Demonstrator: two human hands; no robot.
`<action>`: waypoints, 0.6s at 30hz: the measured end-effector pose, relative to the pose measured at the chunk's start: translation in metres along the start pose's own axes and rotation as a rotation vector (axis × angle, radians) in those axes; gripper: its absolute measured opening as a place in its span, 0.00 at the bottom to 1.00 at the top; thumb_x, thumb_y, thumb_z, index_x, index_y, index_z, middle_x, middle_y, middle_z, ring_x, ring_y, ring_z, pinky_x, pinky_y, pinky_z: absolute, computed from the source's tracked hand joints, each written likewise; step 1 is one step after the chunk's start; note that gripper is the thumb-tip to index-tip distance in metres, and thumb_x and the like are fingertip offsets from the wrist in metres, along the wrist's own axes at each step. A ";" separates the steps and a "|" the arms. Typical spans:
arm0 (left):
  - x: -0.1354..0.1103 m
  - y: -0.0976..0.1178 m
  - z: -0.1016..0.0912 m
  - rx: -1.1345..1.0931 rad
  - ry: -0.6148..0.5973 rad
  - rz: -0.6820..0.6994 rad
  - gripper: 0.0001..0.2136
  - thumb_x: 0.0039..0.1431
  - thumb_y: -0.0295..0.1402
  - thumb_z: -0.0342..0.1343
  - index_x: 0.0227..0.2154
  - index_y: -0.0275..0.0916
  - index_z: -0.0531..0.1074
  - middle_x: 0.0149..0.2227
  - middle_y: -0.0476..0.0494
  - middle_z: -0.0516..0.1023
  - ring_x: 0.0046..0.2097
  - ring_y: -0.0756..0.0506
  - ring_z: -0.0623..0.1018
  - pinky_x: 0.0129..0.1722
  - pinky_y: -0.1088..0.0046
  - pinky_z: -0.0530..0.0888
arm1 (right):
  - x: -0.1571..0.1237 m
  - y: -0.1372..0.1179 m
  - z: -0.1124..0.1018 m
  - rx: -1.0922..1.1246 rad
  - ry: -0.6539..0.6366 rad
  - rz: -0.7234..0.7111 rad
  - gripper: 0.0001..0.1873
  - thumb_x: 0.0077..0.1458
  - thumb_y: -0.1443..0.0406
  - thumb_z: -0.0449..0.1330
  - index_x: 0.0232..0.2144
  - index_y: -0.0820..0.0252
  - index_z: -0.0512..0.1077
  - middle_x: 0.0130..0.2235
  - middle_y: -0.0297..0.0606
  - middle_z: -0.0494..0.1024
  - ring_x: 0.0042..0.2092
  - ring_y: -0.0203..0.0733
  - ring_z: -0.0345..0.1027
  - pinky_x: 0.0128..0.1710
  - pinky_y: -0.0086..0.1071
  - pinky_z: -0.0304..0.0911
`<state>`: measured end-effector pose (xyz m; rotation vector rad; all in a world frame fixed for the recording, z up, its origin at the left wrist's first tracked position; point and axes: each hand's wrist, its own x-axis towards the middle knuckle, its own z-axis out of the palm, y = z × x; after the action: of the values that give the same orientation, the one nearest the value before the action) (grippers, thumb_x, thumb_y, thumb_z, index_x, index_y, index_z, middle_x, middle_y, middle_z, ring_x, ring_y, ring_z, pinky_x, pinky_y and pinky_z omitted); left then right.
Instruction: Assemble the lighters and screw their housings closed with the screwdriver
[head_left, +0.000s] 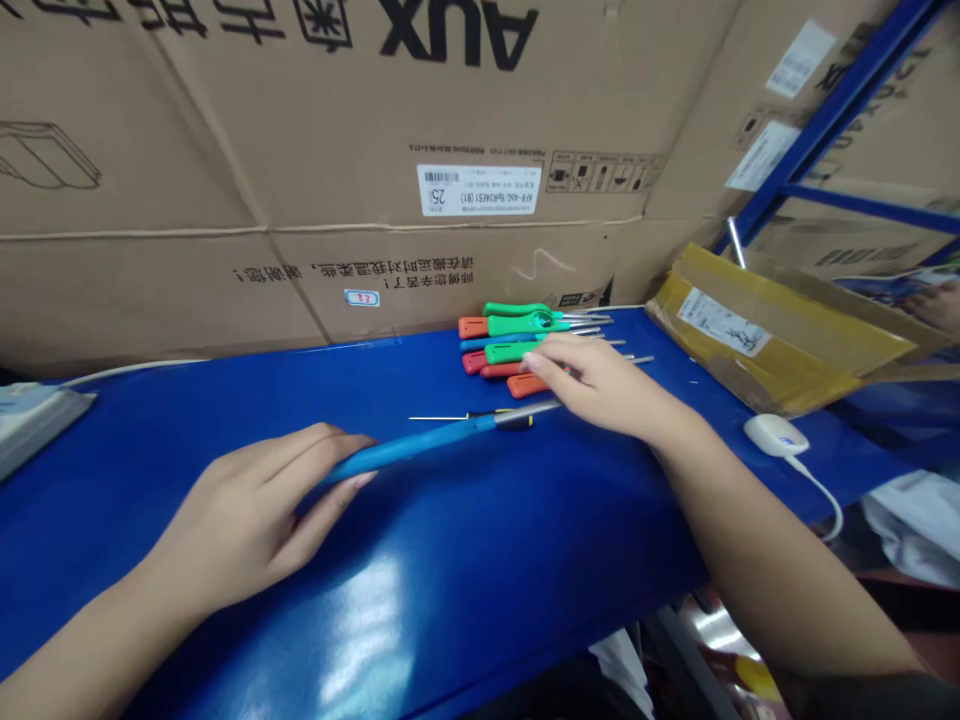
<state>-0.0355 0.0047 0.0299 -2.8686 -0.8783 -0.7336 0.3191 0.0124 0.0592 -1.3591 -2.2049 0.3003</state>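
My left hand (277, 500) is closed around the end of a blue stick lighter (412, 447). The lighter's metal neck points right, and its tip disappears behind my right hand (600, 385). That hand is over a pile of lighters, fingers curled and thumb at the end of a green lighter (514, 352); its grip is partly hidden. Beside it in the pile lie another green lighter (517, 324), an orange one (527, 385) and several red and blue ones. Under the held lighter's neck lies a thin screwdriver (437, 418) with a black and yellow handle.
A large cardboard box (337, 170) stands along the back of the blue tabletop (187, 430). On the right are an open, yellow-taped carton (810, 330) and a white corded device (776, 435). A white power strip (41, 425) lies at the left edge.
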 end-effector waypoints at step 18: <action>-0.003 0.005 0.013 -0.258 0.051 -0.108 0.09 0.69 0.33 0.53 0.50 0.44 0.69 0.40 0.46 0.80 0.37 0.47 0.80 0.37 0.73 0.74 | -0.010 -0.016 0.020 -0.088 -0.111 -0.319 0.15 0.68 0.60 0.56 0.50 0.60 0.78 0.45 0.41 0.84 0.46 0.44 0.78 0.48 0.35 0.69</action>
<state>-0.0292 0.0016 0.0173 -3.0234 -1.0076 -0.9956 0.2996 -0.0020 0.0465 -1.0312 -2.5085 0.1652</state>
